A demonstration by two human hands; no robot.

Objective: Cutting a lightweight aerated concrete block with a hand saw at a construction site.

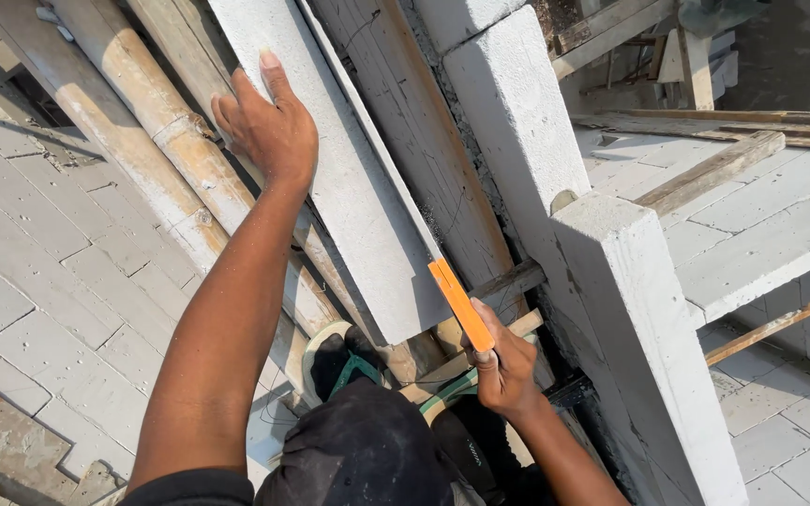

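From my remote seat I see no packages, labels, signs or screens anywhere in view; nothing here is wrapped, tagged, posted up or lit as a display.

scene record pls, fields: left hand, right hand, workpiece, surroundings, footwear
left hand: left hand flat on the grey block, fingers spread, steadying it
right hand: right hand gripping the orange handle of a saw
saw: thin blade runs along the block's right edge
workpiece: long light-grey block, leaning on bamboo poles
surroundings: white block wall to the right, paved block floor to the left
footwear: green-strapped sandal below the block
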